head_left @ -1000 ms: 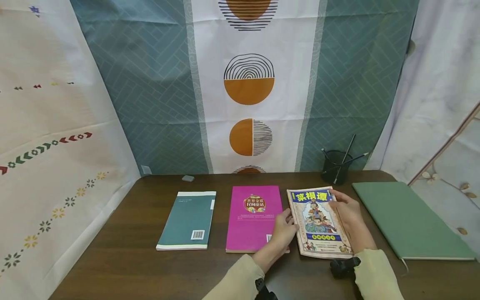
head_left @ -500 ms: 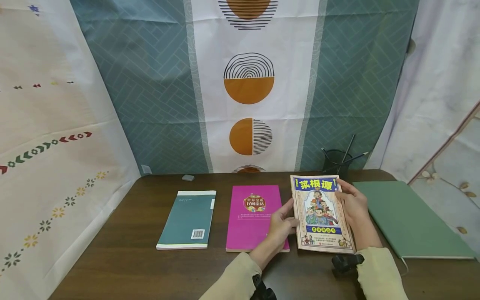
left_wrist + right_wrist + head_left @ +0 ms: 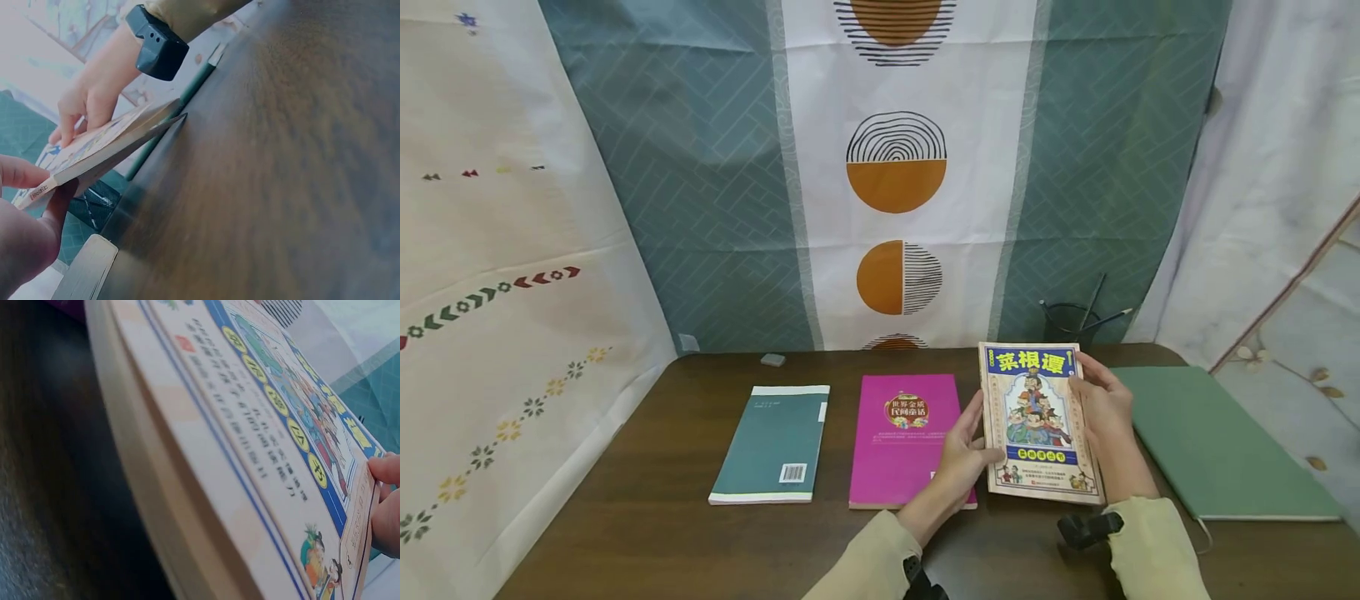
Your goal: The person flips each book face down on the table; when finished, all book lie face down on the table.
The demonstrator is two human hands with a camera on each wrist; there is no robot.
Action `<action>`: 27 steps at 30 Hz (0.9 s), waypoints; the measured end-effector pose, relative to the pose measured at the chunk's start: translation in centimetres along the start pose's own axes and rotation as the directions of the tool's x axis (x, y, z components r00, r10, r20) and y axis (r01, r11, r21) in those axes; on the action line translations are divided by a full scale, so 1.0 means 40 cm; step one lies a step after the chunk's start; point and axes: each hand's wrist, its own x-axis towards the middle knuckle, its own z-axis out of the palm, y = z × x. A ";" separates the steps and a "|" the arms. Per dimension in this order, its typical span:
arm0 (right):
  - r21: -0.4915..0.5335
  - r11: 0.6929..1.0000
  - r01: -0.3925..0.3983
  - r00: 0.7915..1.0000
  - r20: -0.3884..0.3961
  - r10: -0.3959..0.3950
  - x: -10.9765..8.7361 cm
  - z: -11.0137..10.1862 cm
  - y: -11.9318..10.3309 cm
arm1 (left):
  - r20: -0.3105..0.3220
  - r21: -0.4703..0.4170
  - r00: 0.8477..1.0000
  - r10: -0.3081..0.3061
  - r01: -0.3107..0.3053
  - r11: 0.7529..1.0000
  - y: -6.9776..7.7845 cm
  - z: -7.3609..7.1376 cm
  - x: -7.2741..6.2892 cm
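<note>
Both hands hold a paperback book (image 3: 1036,417) with a blue title band and a cartoon cover facing up. My left hand (image 3: 955,462) pinches its left edge, thumb on the cover and fingers beneath, as the left wrist view shows. At the upper right edge, my right hand (image 3: 1108,408) grips it with the thumb (image 3: 384,469) on the cover. In the left wrist view the book (image 3: 94,147) tilts, its far end raised off the table and its near end low. The right hand's other fingers are partly hidden behind the book.
A pink book (image 3: 898,433) lies left of the held book, partly under the left hand. Farther left is a teal book (image 3: 771,442). A green notebook (image 3: 1232,450) lies at the right. Behind stand a black mesh pen cup (image 3: 1063,325) and a small grey block (image 3: 772,360).
The held book has risen off the table and its top end has tilted up, now overlapping the pen cup. Both hands moved up with it, keeping their hold.
</note>
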 end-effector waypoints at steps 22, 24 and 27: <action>0.104 0.995 0.002 0.996 -0.087 0.007 -0.017 0.010 -0.034 | 0.114 0.013 0.989 0.090 -0.092 0.996 0.023 -0.002 -0.009; 0.114 0.993 0.003 0.996 -0.085 0.007 -0.015 0.011 -0.034 | 0.122 0.022 0.988 0.097 -0.100 0.995 0.022 -0.002 -0.010; 0.111 0.994 0.005 0.997 -0.082 0.005 -0.014 0.012 -0.033 | 0.124 0.027 0.987 0.101 -0.105 0.994 0.020 -0.003 -0.010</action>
